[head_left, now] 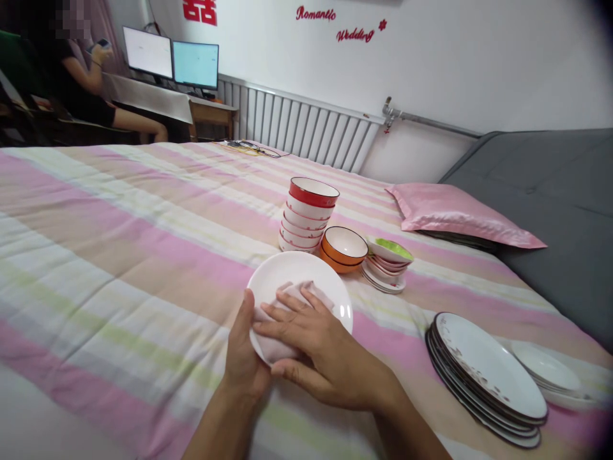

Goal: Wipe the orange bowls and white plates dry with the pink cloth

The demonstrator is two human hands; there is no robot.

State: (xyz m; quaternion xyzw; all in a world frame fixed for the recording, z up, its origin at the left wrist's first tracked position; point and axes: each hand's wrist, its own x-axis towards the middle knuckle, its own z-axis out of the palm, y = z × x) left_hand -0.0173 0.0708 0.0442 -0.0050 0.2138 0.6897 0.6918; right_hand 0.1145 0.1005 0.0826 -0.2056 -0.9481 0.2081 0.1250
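Note:
A white plate is held tilted over the bed. My left hand grips its left edge, thumb along the rim and the other fingers hidden beneath. Under my right hand a pale pink cloth is pressed flat on the plate's face, the fingers stretched out over it. Just beyond the plate stand a tall stack of white and red bowls and two orange bowls.
Small dishes are piled right of the orange bowls. Oval plates and small white plates lie stacked at the right. Farther off are a pink pillow, cables, a radiator and a seated person holding a phone.

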